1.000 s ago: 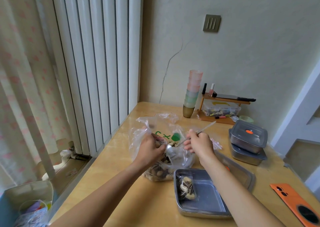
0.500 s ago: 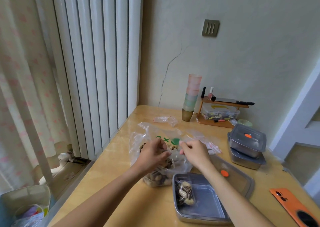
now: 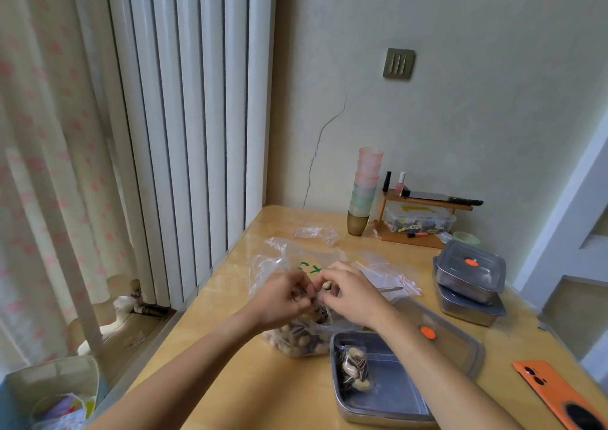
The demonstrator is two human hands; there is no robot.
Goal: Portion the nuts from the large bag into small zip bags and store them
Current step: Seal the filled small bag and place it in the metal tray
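Observation:
The large clear bag of nuts (image 3: 297, 342) lies on the wooden table (image 3: 237, 380), its open top with green print towards the wall. My left hand (image 3: 283, 298) and my right hand (image 3: 348, 293) meet just above it, fingers curled. The left pinches a small piece of clear plastic, apparently a small zip bag, mostly hidden by the fingers. The right grips a metal spoon (image 3: 390, 288) whose handle sticks out to the right, with a nut (image 3: 326, 285) at its fingertips. A filled small zip bag (image 3: 353, 369) lies in the open steel tray (image 3: 398, 410).
The tray's lid (image 3: 460, 341) with an orange dot lies behind the tray. Empty zip bags (image 3: 391, 270) and another (image 3: 316, 232) lie beyond the hands. Two stacked lidded containers (image 3: 470, 276), an orange phone (image 3: 559, 393), stacked cups (image 3: 365, 193) and a wooden rack (image 3: 424, 222) stand to the right.
The raised spoon has come down and its handle now points right. Both hands have closed together over the large bag's mouth.

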